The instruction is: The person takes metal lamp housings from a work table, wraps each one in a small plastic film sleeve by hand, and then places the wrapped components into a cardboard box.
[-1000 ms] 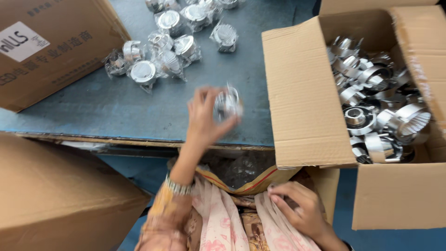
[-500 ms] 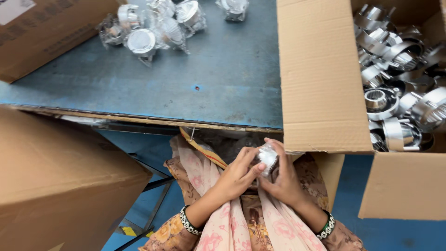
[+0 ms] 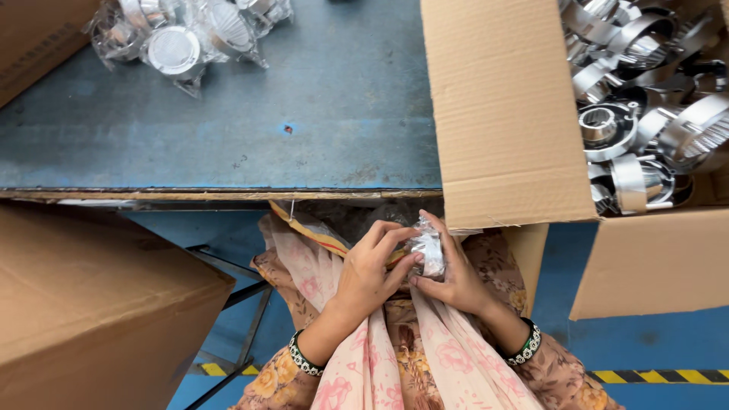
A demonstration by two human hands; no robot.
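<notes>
Now both hands meet at lap level, just below the worktop (image 3: 304, 137) edge; left hand (image 3: 368, 277) & right hand (image 3: 456, 281) each have fingers closed round a small shiny metal part in clear plastic bag (image 3: 427, 250), pinched between them. Looks light, rigid inside, film slippery & crinkly; best held by the part's body thru the bag, not loose film. Up-right of grip: open cardboard box (image 3: 509, 114) of bare metal parts (image 3: 645, 114); up-left: bagged parts (image 3: 182, 38).
</notes>
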